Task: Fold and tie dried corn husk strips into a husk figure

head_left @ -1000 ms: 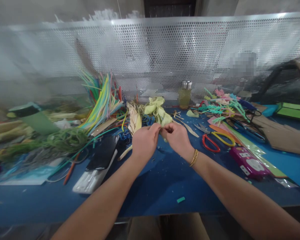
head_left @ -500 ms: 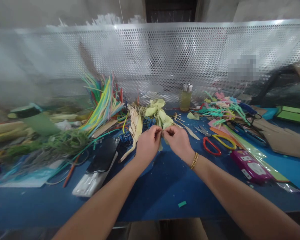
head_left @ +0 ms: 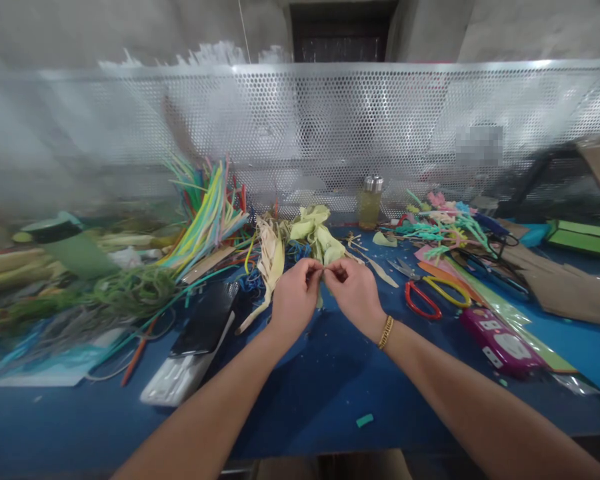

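My left hand [head_left: 295,293] and my right hand [head_left: 351,288] meet fingertip to fingertip over the middle of the blue table. Both are closed in a pinch; whatever lies between the fingers is too small to make out. Right behind the fingertips are pale green, leaf-like husks [head_left: 313,227], partly covered by the hands. To the left of my left hand lies a dried, cream-coloured husk [head_left: 269,257] with a long stalk. Red-and-yellow-handled scissors [head_left: 424,297] rest to the right of my right hand, blades partly open.
A black phone [head_left: 207,320] on a white box lies at left, with coloured pipe cleaners [head_left: 205,220] and green yarn [head_left: 135,287] behind. A glass jar [head_left: 370,203] stands before the perforated metal panel [head_left: 330,120]. A purple case [head_left: 500,341] and cardboard [head_left: 565,280] lie at right.
The view has tilted slightly upward, so the table sits lower in the picture. Both hands keep their pinch at nearly the same spot by the pale green husks.
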A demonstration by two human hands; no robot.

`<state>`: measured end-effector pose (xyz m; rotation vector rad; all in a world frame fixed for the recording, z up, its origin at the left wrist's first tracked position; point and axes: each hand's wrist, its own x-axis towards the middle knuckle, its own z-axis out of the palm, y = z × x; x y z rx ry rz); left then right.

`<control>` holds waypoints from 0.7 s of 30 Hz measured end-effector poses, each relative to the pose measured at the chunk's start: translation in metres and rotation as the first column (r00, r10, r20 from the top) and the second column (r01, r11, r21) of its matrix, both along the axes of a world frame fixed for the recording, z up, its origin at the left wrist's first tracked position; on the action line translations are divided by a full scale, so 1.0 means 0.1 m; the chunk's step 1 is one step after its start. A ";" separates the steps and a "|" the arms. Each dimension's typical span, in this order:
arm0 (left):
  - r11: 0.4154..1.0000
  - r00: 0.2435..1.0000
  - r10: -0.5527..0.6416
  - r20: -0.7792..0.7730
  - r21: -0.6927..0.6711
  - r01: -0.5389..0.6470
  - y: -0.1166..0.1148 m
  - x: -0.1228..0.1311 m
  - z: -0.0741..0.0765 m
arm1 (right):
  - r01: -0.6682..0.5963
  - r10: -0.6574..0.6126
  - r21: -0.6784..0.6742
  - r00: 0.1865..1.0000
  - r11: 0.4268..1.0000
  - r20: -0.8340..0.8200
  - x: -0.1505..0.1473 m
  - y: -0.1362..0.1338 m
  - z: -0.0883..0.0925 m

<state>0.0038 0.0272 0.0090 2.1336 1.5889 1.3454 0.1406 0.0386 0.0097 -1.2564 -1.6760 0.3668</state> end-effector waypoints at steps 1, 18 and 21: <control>1.000 0.999 -0.013 0.029 -0.008 0.013 0.02 0.00 -0.01 | -0.015 0.015 -0.005 1.000 1.000 -0.011 0.01 0.01 0.00; 0.997 0.994 -0.070 0.084 -0.007 0.071 0.09 -0.09 0.00 | -0.035 -0.012 0.175 0.966 0.984 0.259 0.07 -0.01 0.10; 0.996 0.994 -0.089 0.071 -0.001 0.089 0.08 -0.09 0.00 | -0.027 -0.015 0.176 0.973 0.984 0.232 0.06 0.00 0.09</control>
